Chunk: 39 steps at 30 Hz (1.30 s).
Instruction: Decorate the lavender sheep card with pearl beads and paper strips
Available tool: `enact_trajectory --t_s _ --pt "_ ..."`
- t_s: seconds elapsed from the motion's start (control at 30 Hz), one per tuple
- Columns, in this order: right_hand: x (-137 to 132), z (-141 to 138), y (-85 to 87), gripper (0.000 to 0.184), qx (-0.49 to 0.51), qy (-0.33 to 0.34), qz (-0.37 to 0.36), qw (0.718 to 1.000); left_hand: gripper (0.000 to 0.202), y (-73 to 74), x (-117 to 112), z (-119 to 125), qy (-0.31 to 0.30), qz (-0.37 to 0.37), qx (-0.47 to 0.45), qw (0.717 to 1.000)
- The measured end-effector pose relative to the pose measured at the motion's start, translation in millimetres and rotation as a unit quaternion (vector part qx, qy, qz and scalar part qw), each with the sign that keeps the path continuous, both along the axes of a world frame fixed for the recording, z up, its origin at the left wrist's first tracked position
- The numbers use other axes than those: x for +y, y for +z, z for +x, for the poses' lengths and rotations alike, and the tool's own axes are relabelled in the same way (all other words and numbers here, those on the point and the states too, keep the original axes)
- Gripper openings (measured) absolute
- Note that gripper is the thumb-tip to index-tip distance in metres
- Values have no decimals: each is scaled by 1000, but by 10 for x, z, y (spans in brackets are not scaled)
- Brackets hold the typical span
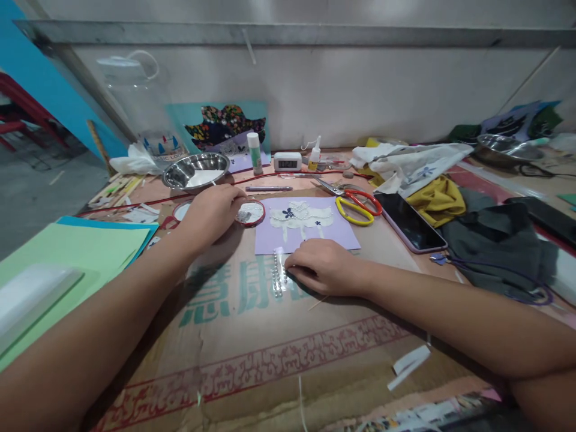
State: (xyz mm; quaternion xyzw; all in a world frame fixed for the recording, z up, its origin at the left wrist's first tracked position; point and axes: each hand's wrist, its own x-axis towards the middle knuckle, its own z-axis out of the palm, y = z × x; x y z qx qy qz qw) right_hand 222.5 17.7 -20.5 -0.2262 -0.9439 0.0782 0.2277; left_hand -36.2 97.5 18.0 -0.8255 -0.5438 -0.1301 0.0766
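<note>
My left hand (213,211) is closed, fingers curled down beside a small red-rimmed round dish (251,213) of white bits. Its fingertips are partly hidden, and I cannot make out what they hold. My right hand (327,267), also closed, has its fingertips on a clear strip of stick-on beads (278,276) lying on the cardboard. Just beyond that strip is a lilac sheet of paper (265,240), bearing a white cloud-shaped cutout (310,215) with white beads and dark blue flowers. A thin wooden stick (317,303) lies by my right wrist.
Behind the lilac sheet are scissors (355,207), a pen (269,189), a glue stick (254,153), a small digital clock (288,161) and a glue bottle (314,155). A metal bowl (197,169) stands back left. A phone (410,222) and cloths lie right; green paper (96,252) lies left.
</note>
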Motion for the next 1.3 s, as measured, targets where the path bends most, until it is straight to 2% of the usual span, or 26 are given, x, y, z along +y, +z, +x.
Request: enact_trajectory --t_s 0.07,0.13,0.27,0.37,0.47,0.57,0.77,1.0,1.17,1.3 --pt "-1 1 4 22 2 -2 2 1000 31 42 -40 27 31 -13 -32 999" --pt "1 4 -1 22 7 -5 4 1000 29 49 -128 58 33 -31 -66 997" --pt "26 6 -35 20 44 -22 1 999 24 -19 -474 131 -60 -110 -139 982" --pt "47 -5 -52 17 88 -47 -12 995 24 -61 -771 224 -108 -170 -217 955" --pt "45 -25 -38 18 115 -57 -29 991 24 -71 -960 328 -109 -244 -313 911" --pt "22 -46 -8 19 128 -64 -45 989 25 -90 -1022 386 -103 -284 -372 878" --pt "-21 -71 24 19 145 -71 -58 985 22 -158 -1023 375 -94 -285 -399 866" --pt "-14 -64 8 15 135 -27 40 990 18 -171 -1011 407 -82 -333 -435 832" --pt "-13 -68 -3 12 149 -8 67 986 19 -172 -1016 418 -93 -327 -419 842" --pt "-14 -62 -2 11 137 -10 41 990 19 -190 -985 377 -126 -272 -361 883"
